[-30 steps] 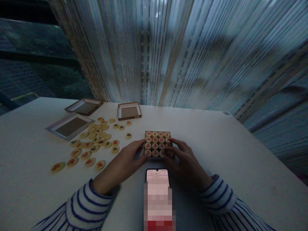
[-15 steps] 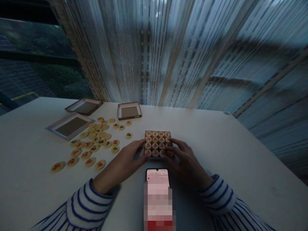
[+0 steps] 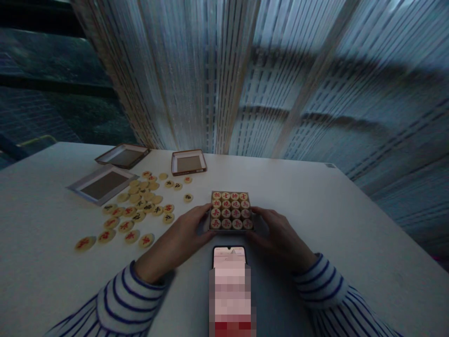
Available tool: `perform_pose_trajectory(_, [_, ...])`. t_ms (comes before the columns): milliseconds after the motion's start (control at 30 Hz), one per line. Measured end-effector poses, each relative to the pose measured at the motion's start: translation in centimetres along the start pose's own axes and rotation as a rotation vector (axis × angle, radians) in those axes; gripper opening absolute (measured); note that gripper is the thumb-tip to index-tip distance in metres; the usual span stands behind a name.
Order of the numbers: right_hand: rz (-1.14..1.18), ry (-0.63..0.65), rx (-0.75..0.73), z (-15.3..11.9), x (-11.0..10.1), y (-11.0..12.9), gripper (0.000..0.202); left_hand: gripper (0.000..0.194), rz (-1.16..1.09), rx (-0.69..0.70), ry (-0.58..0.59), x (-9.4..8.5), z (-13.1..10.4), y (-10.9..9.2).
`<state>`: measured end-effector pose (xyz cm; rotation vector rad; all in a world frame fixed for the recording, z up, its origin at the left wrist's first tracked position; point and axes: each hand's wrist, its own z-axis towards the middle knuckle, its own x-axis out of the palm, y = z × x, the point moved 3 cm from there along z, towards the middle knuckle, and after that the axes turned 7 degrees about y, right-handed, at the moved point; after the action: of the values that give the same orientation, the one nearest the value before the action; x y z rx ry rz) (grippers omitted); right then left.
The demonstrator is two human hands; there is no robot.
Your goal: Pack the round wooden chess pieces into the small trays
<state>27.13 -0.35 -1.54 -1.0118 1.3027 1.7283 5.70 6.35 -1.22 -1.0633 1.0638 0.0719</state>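
Navy stripes cross the white sleeves [image 3: 129, 295] at seven and five o'clock. The table [image 3: 298, 187] is white. Toward eight, pale-yellow scattered pieces [image 3: 146, 240] carry red or black characters; toward six, boxed pieces [image 3: 226, 213] bear red ones, and the phone screen [image 3: 229, 256] glows pink.

A phone [image 3: 229, 256] is lying on the pale bench [image 3: 298, 196], its screen glowing pink and mostly pixelated. A striped, sheer curtain [image 3: 217, 79] is hanging behind the bench. Through a dark-framed window [image 3: 52, 56] at left, greenery [image 3: 87, 112], brickwork [image 3: 21, 93] and a yellow rail [image 3: 38, 139] are showing dimly.
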Motion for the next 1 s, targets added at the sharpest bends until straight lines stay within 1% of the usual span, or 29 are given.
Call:
perform_pose_trajectory(100, [0.008, -0.018, 0.007, -0.03, 0.1, 0.04, 0.048, 0.052, -0.01, -0.012, 0.008, 0.08, 0.03, -0.03])
perform_pose_trajectory(233, [0.015, -0.03, 0.004, 0.0, 0.14, 0.11, 0.047, 0.056, -0.015, -0.014, -0.005, 0.27, 0.05, 0.22])
perform_pose_trajectory(433, [0.014, -0.003, 0.026, 0.1, 0.15, 0.05, 0.047, 0.057, -0.028, -0.006, -0.005, 0.41, 0.09, 0.45])
perform_pose_trajectory(733, [0.014, 0.013, 0.03, 0.17, 0.05, 0.12, 0.047, 0.055, -0.013, -0.008, -0.006, 0.24, 0.15, 0.15])
perform_pose_trajectory(933, [0.03, -0.014, 0.006, 0.14, -0.13, -0.08, 0.049, 0.058, 0.019, 0.002, -0.02, 0.24, 0.02, 0.36])
perform_pose_trajectory(1000, [0.053, -0.036, 0.018, 0.17, -0.18, -0.4, 0.049, 0.058, 0.031, -0.01, -0.041, 0.02, 0.04, 0.38])
